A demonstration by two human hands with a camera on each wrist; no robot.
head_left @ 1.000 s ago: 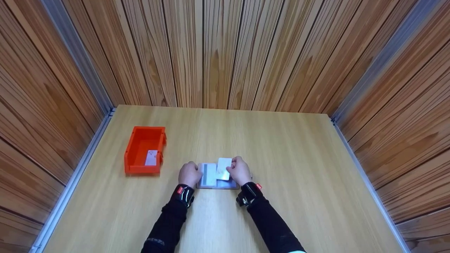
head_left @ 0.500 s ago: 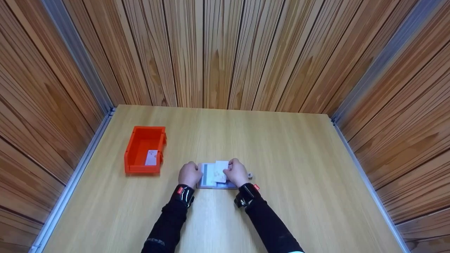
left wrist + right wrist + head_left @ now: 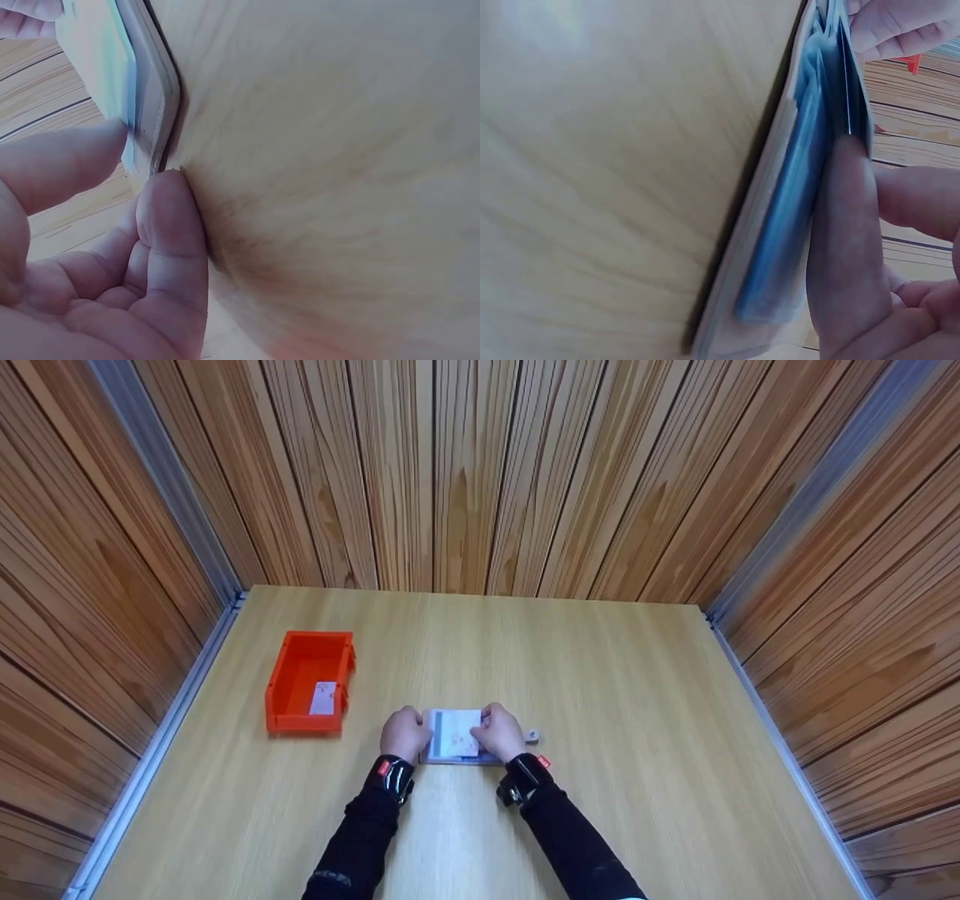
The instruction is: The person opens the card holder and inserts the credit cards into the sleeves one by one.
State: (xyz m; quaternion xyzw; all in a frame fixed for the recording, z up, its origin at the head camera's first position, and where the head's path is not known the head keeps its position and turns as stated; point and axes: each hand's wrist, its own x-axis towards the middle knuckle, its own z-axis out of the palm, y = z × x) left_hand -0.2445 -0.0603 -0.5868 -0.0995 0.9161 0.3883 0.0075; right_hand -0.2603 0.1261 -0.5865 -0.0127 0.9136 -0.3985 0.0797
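An opened card holder [image 3: 486, 760] with clear bluish sleeves [image 3: 784, 225] lies on the table between my hands. My left hand [image 3: 405, 733] pinches its left edge, thumb over the sleeve side and forefinger at the cover's corner [image 3: 166, 105]. A pale card [image 3: 463, 735] with faint print lies over the holder's left half. Its right edge is pinched between the thumb and forefinger of my right hand [image 3: 501, 733]. Seen from the right wrist, the card [image 3: 864, 112] stands at the mouth of the raised sleeves, and the lower sleeves fan out below the thumb.
An orange bin [image 3: 304, 721] stands to the left on the wooden table [image 3: 600, 697], with another pale card [image 3: 322, 698] in it. A strap with a round snap [image 3: 532, 736] sticks out right of the holder. Wood-plank walls [image 3: 465, 472] enclose the table.
My right hand has moved left and slightly nearer with the card, which now lines up with the holder's left half. The snap strap has come into view. My left hand stays in place.
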